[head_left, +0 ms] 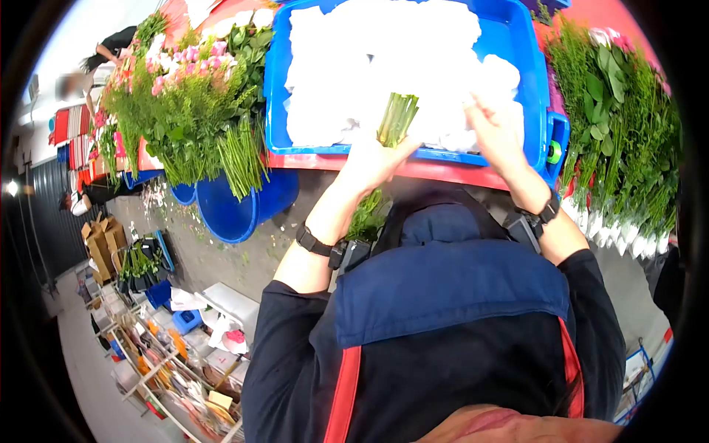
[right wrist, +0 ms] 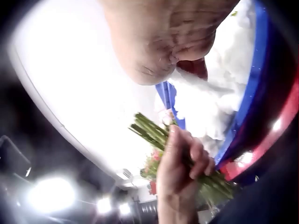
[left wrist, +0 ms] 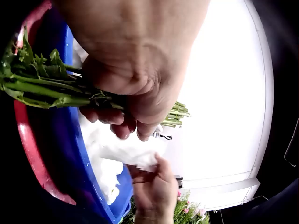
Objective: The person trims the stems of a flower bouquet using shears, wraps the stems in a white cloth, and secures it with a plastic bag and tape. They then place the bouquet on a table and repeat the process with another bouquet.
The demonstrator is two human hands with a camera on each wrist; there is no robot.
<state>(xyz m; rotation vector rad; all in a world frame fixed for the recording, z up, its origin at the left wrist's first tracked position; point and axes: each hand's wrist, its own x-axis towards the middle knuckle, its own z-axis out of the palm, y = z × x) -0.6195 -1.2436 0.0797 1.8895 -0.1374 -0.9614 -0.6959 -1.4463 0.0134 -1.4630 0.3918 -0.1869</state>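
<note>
The left hand (head_left: pixel 371 161) grips a bundle of green stems (head_left: pixel 398 118), cut ends upward, near the front rim of the blue tray (head_left: pixel 278 111). In the left wrist view its fingers curl round the stems (left wrist: pixel 51 91), with leaves on the side away from the cut ends. White fluffy material (head_left: pixel 413 66) fills much of the tray, overexposed in the head view. Over the tray's right part, the right hand (head_left: pixel 501 136) pinches a piece of white material (left wrist: pixel 131 151), seen in the left wrist view. The two hands are apart.
Bunches of pink flowers and greenery (head_left: pixel 185 125) lie left of the tray, more greenery (head_left: pixel 620 118) with white-wrapped ends to its right. Blue buckets (head_left: pixel 229 210) stand on the floor at left. A cluttered rack (head_left: pixel 170 362) is at lower left; another person's arm (head_left: pixel 107 53) shows at upper left.
</note>
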